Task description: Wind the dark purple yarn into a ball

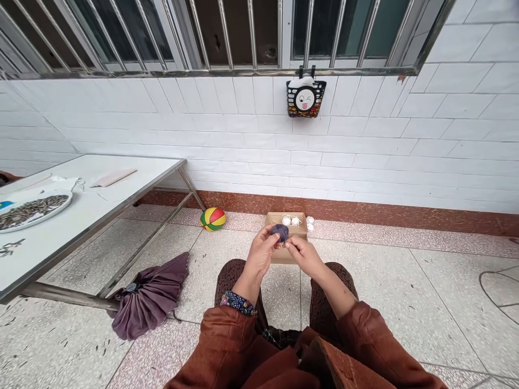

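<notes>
A small dark purple-blue ball of yarn (279,232) is gripped between the thumb and fingers of my left hand (261,248). Close against it on the right, my right hand (300,253) has its thumb and fingers pinched together at the ball's lower edge. What that pinch holds is too small to make out; it may be a strand. Just beyond and below both hands sits an open cardboard box (298,229) on the floor, partly hidden by them. White balls (286,220) with pale string lie inside it.
More white round items (310,222) lie beside the box. A striped ball (213,219) and a purple umbrella (156,294) rest on the floor at left, near a white table (121,197) bearing a plate of seeds (36,212). A black basket (306,100) hangs from the window bars.
</notes>
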The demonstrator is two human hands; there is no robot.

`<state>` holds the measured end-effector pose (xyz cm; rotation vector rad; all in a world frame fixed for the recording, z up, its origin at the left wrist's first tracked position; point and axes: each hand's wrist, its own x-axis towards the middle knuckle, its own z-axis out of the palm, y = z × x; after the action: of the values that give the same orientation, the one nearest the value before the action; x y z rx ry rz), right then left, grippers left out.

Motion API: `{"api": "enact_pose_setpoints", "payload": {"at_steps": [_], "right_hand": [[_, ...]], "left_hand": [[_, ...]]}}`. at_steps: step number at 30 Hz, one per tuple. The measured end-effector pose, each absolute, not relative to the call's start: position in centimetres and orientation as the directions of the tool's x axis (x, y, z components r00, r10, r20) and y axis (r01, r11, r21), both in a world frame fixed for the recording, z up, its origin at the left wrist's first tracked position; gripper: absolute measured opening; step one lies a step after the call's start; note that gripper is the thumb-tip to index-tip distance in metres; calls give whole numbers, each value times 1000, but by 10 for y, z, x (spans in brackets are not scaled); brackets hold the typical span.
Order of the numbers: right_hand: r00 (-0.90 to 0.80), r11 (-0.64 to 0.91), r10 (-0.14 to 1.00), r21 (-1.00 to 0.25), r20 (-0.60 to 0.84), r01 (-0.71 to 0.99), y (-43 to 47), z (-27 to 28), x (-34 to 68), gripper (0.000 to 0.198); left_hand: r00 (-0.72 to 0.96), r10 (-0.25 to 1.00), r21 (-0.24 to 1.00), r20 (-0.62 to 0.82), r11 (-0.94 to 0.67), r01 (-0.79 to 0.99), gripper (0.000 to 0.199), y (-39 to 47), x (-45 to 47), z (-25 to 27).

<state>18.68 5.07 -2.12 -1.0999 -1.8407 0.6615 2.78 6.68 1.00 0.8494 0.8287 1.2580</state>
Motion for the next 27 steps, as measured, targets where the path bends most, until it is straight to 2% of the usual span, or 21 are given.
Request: {"api": "enact_pose_setpoints", "payload": {"at_steps": [3,8,13,16,19,22,24,27], "right_hand": [[-309,524,850,-748,427,408,37,-6,186,17],[-387,592,803,-681,452,431,28,21,189,15],[-369,622,783,-654,501,431,45,48,194,19],[-305,604,797,-678,522,418,67,54,197,23],[-196,529,847,-751,493,395,87,40,199,22],[-102,380,923,-833,372,403,89,9,196,24],[-104,321,947,-864,305,388,80,-13,192,26],[-160,348,937,-847,309,401,58,-35,184,24]], "left_hand": [[40,998,921,-51,63,-384,43,66,28,10],[83,996,969,36,-14,-248,43,62,27,14],[42,998,979,56,-47,-197,42,61,24,9],[123,991,981,49,-25,-193,38,55,23,4],[248,968,971,31,30,-237,40,47,23,3],[305,952,937,19,90,-339,43,44,22,5],[299,954,902,10,120,-415,43,45,21,6],[246,969,876,-1,119,-467,44,47,19,7]]}}
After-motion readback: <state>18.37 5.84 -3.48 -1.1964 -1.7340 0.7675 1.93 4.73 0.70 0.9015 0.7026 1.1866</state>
